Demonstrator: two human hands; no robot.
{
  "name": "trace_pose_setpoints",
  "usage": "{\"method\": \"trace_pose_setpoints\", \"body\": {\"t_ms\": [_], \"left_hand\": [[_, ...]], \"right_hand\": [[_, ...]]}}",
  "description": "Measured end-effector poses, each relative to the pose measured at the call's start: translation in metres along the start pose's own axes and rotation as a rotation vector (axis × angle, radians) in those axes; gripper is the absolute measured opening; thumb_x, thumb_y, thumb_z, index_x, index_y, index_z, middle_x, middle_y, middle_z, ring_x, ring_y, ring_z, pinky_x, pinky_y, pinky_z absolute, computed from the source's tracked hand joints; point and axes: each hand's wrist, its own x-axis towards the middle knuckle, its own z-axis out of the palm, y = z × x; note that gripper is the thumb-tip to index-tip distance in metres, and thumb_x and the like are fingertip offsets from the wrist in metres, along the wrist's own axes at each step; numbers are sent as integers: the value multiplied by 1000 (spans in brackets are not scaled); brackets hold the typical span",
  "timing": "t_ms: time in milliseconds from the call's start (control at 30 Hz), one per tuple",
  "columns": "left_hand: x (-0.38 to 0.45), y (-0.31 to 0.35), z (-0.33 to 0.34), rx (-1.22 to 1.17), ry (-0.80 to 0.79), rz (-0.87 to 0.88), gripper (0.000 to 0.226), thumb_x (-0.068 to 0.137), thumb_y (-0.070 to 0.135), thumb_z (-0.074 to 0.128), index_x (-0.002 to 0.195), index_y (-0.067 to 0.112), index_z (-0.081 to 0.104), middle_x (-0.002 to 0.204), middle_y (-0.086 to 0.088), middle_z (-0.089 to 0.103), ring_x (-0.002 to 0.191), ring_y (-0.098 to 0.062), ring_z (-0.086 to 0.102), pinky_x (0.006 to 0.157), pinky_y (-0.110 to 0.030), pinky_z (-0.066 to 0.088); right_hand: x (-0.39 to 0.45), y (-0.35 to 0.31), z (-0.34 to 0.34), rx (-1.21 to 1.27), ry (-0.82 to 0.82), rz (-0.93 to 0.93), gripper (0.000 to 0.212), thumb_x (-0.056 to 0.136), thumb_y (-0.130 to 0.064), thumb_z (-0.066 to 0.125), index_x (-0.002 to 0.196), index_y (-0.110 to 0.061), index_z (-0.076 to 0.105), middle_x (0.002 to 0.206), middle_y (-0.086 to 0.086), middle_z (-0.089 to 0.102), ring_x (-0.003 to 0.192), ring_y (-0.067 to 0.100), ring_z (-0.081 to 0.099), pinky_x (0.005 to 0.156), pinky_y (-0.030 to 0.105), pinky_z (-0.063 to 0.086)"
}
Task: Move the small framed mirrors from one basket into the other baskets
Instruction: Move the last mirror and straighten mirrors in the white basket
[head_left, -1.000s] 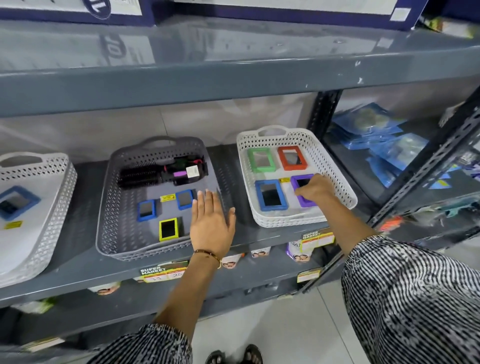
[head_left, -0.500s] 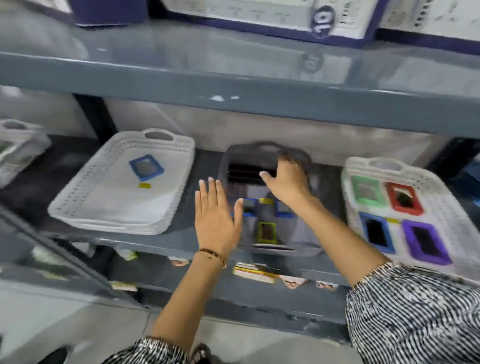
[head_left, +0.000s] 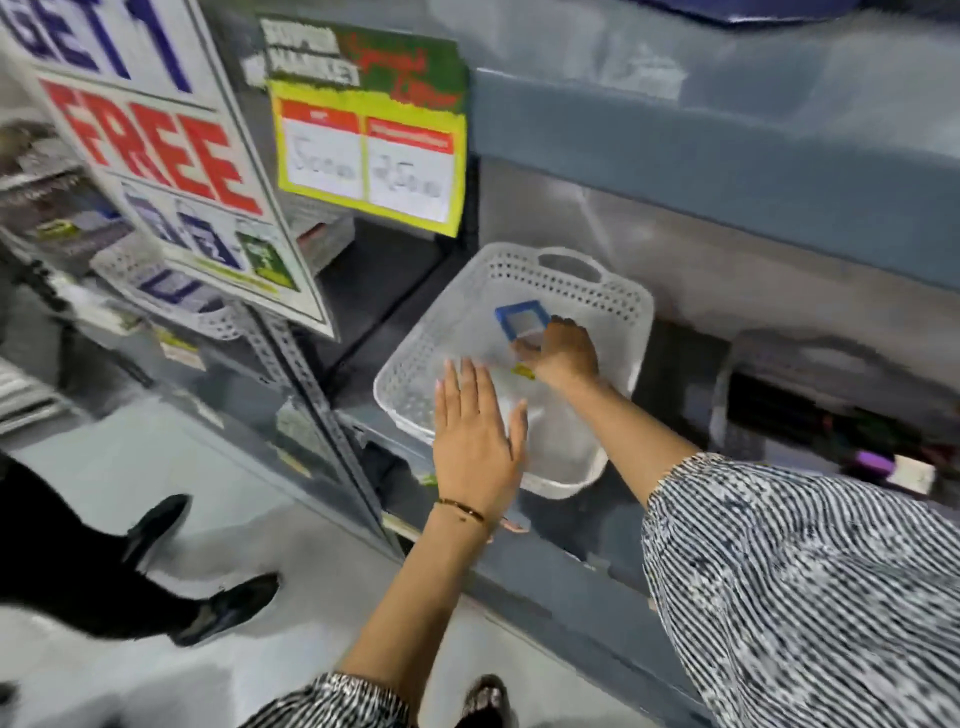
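A white perforated basket (head_left: 415, 384) sits on the grey shelf at mid frame. A blue framed mirror (head_left: 521, 318) lies flat near its far end, and a yellow tag (head_left: 522, 371) lies just nearer. My right hand (head_left: 563, 356) is inside this basket, right beside the blue mirror. Its fingers curl on a small pale mirror (head_left: 525, 345), which is blurred. My left hand (head_left: 472, 436) hovers flat with fingers spread over the basket's near rim, holding nothing. The grey basket (head_left: 727, 395) is a blur at the right edge, holding a dark brush (head_left: 779, 415).
A slotted shelf upright (head_left: 311, 389) stands left of the white basket, with a "FREE" poster (head_left: 156, 156) and a yellow price sign (head_left: 369, 150) above it. The upper shelf (head_left: 727, 130) overhangs the baskets. Another person's black shoes (head_left: 228, 608) stand on the floor at the left.
The view has swung left. My right hand has left the grey basket and now reaches into the white basket beside the blue mirror. My left hand has moved over with it, still open.
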Motion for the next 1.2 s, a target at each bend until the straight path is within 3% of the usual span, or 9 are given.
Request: {"method": "trace_pose_setpoints", "body": {"t_ms": [200,300,567,667,833,967,1200], "left_hand": [[-1,0,3,64,12,-6,62,93,45,34,134,-1,42,142,-20,44,135,-36,36,109,-51,14],[-2,-2,6,55,6,-16,62,92,44,42,135,0,41,143,-19,44,136,-35,35,110,-49,12],[-2,-6,4,24,-47,-27,57,93,39,45,135,-1,41,142,-21,44,136,-39,33,114,-47,15],[1,0,1,-13,-27,-30,54,92,32,51,131,-5,45,137,-25,48,132,-45,36,112,-52,24],[-5,50,2,-135,-1,74,50,91,31,44,127,-4,48,132,-25,53,129,-45,40,110,-53,28],[-25,114,12,-218,-55,220,49,94,28,48,132,-2,43,138,-23,48,134,-41,34,113,-49,26],[-93,233,33,-291,-210,459,53,95,30,43,138,1,34,148,-17,37,141,-34,23,118,-44,15]], "right_hand": [[29,-6,29,-112,-36,64,69,84,-49,60,126,5,51,130,22,56,121,35,52,98,37,45],[34,-6,35,-179,-39,37,66,87,-49,54,123,7,53,127,23,57,119,35,52,97,35,43],[22,-3,13,-114,19,37,65,81,-42,65,126,1,47,128,19,55,119,34,51,95,38,45],[6,12,-11,-78,108,9,65,79,-42,68,124,0,49,123,19,58,113,35,55,91,37,47],[-34,60,-67,-38,286,41,67,78,-45,65,127,-3,46,124,16,60,113,33,57,88,36,50],[-80,117,-117,-36,457,78,69,75,-47,70,123,-2,49,116,17,64,105,33,60,75,32,49],[-182,237,-200,-33,598,339,69,71,-45,74,118,-2,48,116,20,61,109,36,55,85,39,49]]}}
